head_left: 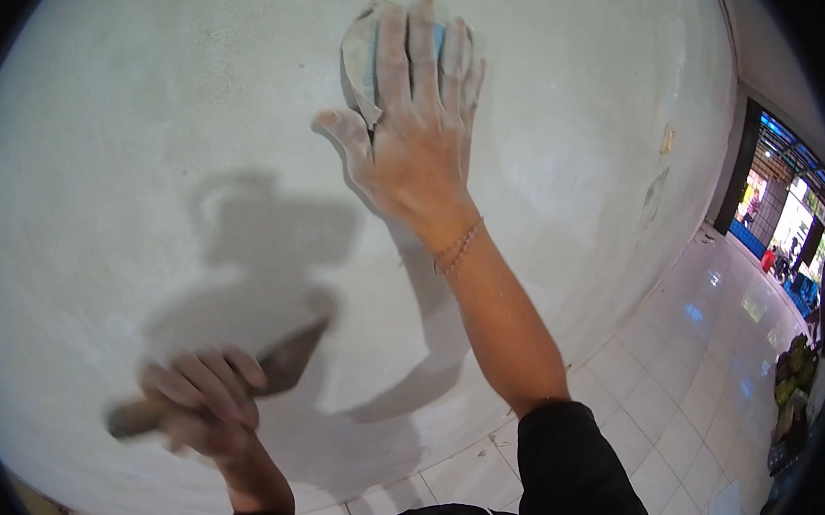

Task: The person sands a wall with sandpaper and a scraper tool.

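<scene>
While the right hand (420, 135) pressed a folded sanding sheet (361, 56) flat-fingered against the white wall (111, 97), smoothing seemingly underway, the left hand (201, 396) below gripped a putty knife (283, 363).

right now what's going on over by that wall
A person is working at a pale plastered wall. Their right hand is raised, palm flat, pressing a folded sheet of sanding paper over a blue pad against the wall; the fingers are dusted white. Their left hand is lower down, closed around the wooden handle of a putty knife, blurred, its blade near the wall. A white tiled floor runs off to the right.
</scene>
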Available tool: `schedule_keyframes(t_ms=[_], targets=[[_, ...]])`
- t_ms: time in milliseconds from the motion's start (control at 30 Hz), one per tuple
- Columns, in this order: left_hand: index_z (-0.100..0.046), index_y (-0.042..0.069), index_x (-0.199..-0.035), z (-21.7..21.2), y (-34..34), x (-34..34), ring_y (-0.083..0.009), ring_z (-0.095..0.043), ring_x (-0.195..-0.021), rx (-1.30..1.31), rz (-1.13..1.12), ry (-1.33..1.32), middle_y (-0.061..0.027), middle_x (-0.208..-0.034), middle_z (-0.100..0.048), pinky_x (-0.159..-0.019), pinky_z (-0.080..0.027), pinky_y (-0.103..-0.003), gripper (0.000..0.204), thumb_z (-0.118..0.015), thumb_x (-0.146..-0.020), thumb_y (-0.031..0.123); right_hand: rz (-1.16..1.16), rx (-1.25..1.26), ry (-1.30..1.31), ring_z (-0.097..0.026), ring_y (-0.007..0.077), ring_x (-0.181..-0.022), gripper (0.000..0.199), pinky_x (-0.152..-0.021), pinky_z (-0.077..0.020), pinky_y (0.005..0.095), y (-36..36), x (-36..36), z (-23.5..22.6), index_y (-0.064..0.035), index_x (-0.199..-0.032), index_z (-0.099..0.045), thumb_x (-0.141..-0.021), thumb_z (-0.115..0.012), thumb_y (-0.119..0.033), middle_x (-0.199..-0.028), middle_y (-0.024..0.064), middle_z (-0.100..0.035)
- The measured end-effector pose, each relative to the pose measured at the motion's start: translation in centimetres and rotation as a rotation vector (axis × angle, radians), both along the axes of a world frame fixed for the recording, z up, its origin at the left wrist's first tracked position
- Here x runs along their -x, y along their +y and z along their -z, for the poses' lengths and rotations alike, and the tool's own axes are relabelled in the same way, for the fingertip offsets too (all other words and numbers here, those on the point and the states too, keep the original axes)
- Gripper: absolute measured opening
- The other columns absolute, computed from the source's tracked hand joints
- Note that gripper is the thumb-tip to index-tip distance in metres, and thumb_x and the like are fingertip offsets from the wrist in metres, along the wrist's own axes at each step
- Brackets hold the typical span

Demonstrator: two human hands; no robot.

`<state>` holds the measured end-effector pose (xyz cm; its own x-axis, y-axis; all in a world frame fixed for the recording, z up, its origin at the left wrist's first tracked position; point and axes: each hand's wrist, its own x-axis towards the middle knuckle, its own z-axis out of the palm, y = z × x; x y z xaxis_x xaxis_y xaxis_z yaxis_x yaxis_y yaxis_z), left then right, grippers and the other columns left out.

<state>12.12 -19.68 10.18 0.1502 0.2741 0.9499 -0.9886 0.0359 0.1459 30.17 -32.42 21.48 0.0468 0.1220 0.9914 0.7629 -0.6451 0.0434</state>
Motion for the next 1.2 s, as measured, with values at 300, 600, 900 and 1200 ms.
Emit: schedule_keyframes(t_ms=[300, 600, 900, 1200], targets=[[-0.043, 0.009, -0.104, -14.6, 1.1, -5.1, -0.0125, -0.051, -0.075, -0.084, 0.02, -0.235, -0.0011, -0.084, -0.048, -0.092, -0.04, -0.046, 0.032, -0.042, -0.091, 0.038, -0.03, -0.058, 0.047, -0.003, 0.0433, -0.132, 0.088, -0.101, 0.0023, 0.0603, -0.6, 0.5, 0.3, -0.0056, -0.139, -0.02, -0.077, -0.039, -0.065, -0.145, 0.0153, -0.013], [-0.045, 0.003, -0.094, -17.2, -0.5, -9.2, -0.0148, -0.053, -0.066, 0.123, 0.005, -0.264, -0.0065, -0.075, -0.051, -0.084, -0.049, -0.05, 0.039, -0.054, -0.083, 0.04, 0.018, -0.051, 0.058, -0.003, 0.042, -0.132, 0.083, -0.1, 0.004, 0.0615, -0.3, 0.8, 1.2, -0.0016, -0.137, -0.022, -0.081, -0.037, -0.06, -0.146, 0.0126, -0.013], [-0.043, 0.004, -0.1, -17.5, -0.4, -10.0, -0.015, -0.054, -0.073, -0.09, -0.065, -0.37, -0.0068, -0.081, -0.05, -0.09, -0.045, -0.05, 0.028, -0.046, -0.089, 0.03, 0.056, -0.023, 0.027, -0.005, 0.0419, -0.132, 0.08, -0.099, 0.0, 0.0639, -0.4, 0.4, 0.1, -0.0056, -0.139, -0.02, -0.081, -0.044, -0.055, -0.146, 0.0109, -0.012], [-0.045, 0.004, -0.091, -17.2, -0.7, -9.6, -0.0156, -0.057, -0.059, 0.063, -0.204, -0.433, -0.0076, -0.069, -0.054, -0.07, -0.054, -0.046, 0.044, -0.056, -0.079, 0.045, 0.005, 0.019, 0.092, -0.004, 0.0424, -0.132, 0.078, -0.098, -0.0004, 0.0654, -0.2, 1.2, 1.4, -0.0046, -0.138, -0.023, -0.08, -0.046, -0.052, -0.146, 0.0116, -0.012]])
